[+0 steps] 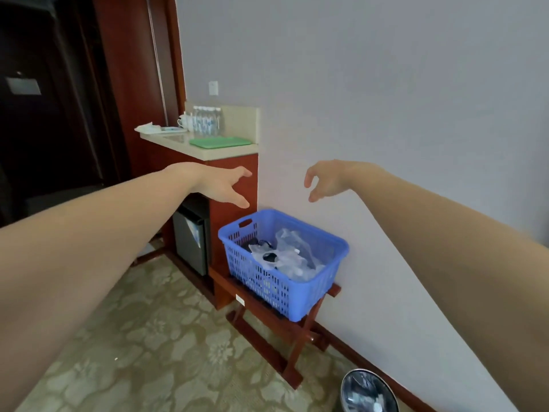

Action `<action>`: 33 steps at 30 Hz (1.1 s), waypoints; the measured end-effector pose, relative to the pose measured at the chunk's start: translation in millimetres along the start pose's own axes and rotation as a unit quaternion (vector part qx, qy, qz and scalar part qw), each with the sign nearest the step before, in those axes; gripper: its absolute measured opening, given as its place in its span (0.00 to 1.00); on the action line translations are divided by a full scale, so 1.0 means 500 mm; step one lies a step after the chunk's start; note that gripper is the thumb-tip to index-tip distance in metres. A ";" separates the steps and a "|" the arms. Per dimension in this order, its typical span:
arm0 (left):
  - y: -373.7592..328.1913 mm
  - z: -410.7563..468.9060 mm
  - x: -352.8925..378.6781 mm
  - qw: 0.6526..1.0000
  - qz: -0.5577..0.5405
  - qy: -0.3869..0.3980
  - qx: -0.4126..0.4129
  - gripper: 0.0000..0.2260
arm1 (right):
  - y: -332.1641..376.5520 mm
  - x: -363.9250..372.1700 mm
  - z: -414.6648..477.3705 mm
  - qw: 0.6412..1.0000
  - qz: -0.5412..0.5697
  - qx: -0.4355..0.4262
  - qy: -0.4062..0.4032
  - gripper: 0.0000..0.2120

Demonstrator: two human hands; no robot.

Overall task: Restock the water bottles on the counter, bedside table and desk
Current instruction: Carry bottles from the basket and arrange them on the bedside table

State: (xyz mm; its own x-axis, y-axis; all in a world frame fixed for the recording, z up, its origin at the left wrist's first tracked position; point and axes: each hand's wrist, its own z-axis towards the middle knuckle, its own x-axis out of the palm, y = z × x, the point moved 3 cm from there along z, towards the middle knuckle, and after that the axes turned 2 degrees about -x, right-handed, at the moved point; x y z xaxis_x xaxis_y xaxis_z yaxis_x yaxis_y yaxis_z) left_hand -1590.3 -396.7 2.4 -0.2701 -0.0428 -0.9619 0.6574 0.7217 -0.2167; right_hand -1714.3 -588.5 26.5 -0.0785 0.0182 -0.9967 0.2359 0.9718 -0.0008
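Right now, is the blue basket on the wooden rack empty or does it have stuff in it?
Not empty. The blue basket holds crumpled clear plastic packaging and some dark items, piled well below the rim. Whether bottles are inside, I cannot tell.

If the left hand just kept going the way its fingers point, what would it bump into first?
The left hand is open and empty, fingers aimed forward and a little down. Going straight on, it would likely meet the red wooden cabinet under the counter, just above the blue basket. Depth is hard to judge from one view.
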 end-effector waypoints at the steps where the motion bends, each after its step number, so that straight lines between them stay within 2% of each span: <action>1: -0.003 0.024 0.007 1.000 -0.001 0.009 0.002 0.38 | -0.015 0.005 0.020 1.000 -0.001 0.005 0.008 0.22; 12: 0.031 0.296 0.007 0.998 -0.001 0.062 0.022 0.39 | -0.103 0.049 0.256 0.998 0.021 0.033 0.049 0.21; 18: 0.079 0.473 -0.005 0.999 0.016 0.016 0.042 0.39 | -0.146 0.054 0.380 0.995 0.042 0.082 0.048 0.21; 25: 0.136 0.649 -0.068 0.995 0.019 0.032 0.088 0.39 | -0.168 0.039 0.541 0.989 0.058 0.134 0.032 0.20; 33: 0.175 0.806 -0.067 0.981 0.076 0.121 0.128 0.40 | -0.165 0.074 0.688 0.983 0.081 0.161 0.048 0.21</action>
State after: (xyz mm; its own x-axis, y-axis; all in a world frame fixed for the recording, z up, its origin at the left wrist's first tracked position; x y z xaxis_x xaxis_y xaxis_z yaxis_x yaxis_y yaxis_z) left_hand -1240.3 -610.7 -51.4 -0.2942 0.2391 -0.9253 0.8500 0.5081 -0.1390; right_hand -1403.3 -748.9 -37.8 -0.1016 0.2033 -0.9738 0.5454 0.8301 0.1164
